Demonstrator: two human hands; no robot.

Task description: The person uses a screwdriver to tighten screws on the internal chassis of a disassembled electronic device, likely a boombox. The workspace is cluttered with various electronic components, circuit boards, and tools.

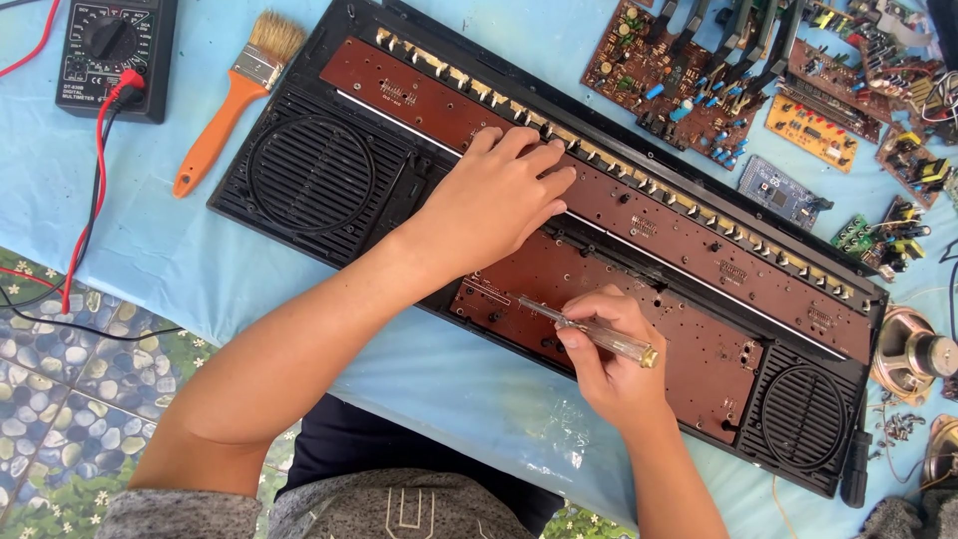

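My left hand (499,195) lies flat and unclenched on the brown board (639,215) in the case (309,175), while my right hand (609,349) grips a screwdriver (589,330), tip seemingly touching the lower board (699,349).

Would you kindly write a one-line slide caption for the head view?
Left hand rests on brown circuit board in an opened keyboard casing; right hand holds a clear-handled screwdriver.

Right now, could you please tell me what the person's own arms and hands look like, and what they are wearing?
Both arms are bare from the hands up past the elbows. The left hand and the right hand wear no gloves, and no rings, watch or bracelets show. Short sleeves of a heathered grey top begin at the upper arms, at the bottom edge of the view. Dark trousers or shorts show below it.
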